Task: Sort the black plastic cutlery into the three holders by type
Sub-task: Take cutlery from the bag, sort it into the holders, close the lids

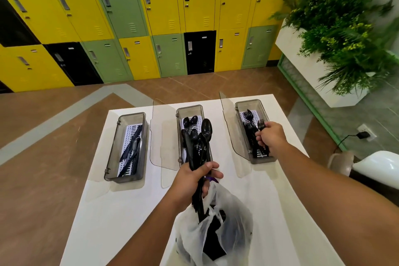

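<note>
Bundle of black plastic cutlery (199, 149), spoon bowls uppermost, gripped in the curled left hand (192, 181) in front of the middle holder (190, 107), itself stocked with spoons. Single black fork (261, 125) pinched in the right hand (272, 136) over the right holder (248, 101), filled with forks. Knives lying in the left holder (112, 153). All three holders in a row along the far side of a white desk (121, 211). White plastic bag (233, 211) with more dark cutlery just below the left hand. Beyond, yellow, green and black lockers (159, 6) and a planter of greenery (336, 28).
</note>
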